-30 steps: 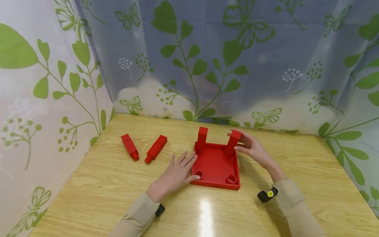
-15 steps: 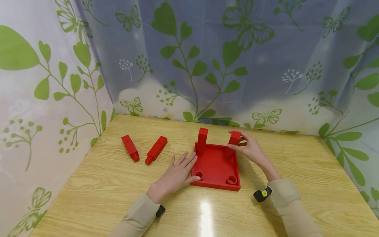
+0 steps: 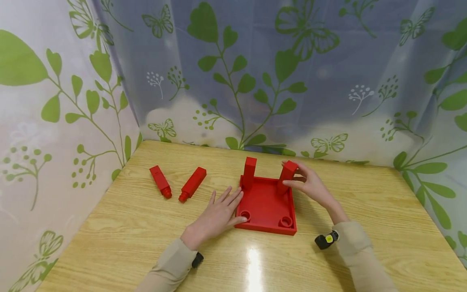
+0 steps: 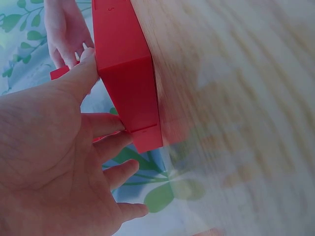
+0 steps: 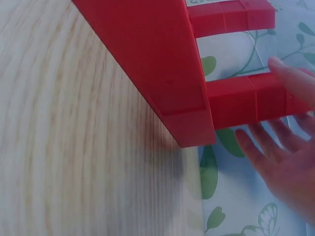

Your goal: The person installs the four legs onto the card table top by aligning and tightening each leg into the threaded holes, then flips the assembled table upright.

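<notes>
A red square base with a raised rim lies on the table in the head view. Two red square-sided legs stand up at its far corners: a far-left leg and a far-right leg. My right hand holds the far-right leg between thumb and fingers; the right wrist view shows this leg rising from the base. With fingers spread and straight, my left hand rests against the base's left side, thumb over the near-left corner. A round socket shows at the near-right corner; another is partly behind my left thumb.
Two loose red legs, one farther left and one nearer the base, lie on the wooden table, each with a narrow round end. A leaf-patterned curtain closes off the back and both sides.
My right hand has shifted its thumb leftward onto the far-right leg's near side, and the leg's top has turned slightly back and forth. My left hand and the base stay put.
</notes>
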`<action>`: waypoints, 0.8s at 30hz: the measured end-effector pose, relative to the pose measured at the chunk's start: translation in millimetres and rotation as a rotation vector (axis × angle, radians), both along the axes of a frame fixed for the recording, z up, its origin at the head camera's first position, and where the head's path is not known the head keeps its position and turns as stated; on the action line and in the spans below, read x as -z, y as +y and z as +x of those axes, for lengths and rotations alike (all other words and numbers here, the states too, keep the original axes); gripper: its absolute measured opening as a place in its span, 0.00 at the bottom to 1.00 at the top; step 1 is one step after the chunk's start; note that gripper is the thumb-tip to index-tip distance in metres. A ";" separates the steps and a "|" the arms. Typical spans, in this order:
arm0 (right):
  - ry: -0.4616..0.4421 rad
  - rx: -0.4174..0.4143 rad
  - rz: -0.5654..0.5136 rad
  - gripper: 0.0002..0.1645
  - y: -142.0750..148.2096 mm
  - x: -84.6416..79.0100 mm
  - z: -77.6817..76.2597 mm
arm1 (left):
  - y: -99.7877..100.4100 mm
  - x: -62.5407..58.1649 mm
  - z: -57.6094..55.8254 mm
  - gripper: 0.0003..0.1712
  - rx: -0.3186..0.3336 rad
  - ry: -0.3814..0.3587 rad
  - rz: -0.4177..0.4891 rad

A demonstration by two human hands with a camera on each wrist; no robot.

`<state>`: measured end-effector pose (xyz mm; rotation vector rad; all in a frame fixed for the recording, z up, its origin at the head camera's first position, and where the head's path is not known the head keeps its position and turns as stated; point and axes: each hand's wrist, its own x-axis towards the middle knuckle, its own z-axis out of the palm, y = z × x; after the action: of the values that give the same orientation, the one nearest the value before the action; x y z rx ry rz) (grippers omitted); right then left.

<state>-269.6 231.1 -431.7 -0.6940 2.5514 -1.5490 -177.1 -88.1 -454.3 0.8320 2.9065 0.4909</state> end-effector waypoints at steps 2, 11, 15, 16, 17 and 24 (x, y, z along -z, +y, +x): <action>-0.024 -0.028 -0.029 0.38 2.9 0.5 0.4 | -0.5 -0.4 0.1 0.48 -0.002 -0.011 0.001; -0.043 0.082 0.052 0.41 0.2 0.4 -0.7 | -1.2 -0.7 0.5 0.47 -0.004 -0.005 0.006; -0.010 0.146 0.108 0.38 -6.2 1.1 -1.1 | -0.6 0.8 0.3 0.48 -0.004 -0.010 0.004; 0.004 0.156 0.118 0.37 -7.8 1.2 -1.2 | -0.5 1.1 0.4 0.48 -0.005 -0.012 0.004; 0.015 0.163 0.123 0.36 -9.2 1.3 -1.5 | -0.4 1.1 0.5 0.48 -0.004 -0.012 0.005; 0.036 0.182 0.124 0.31 -15.0 0.9 -2.1 | 0.3 0.1 0.7 0.47 -0.006 -0.011 0.004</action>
<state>-271.7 216.1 -432.6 -0.4925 2.7772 -1.4209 -176.4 -87.8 -454.4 0.8191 2.8998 0.5011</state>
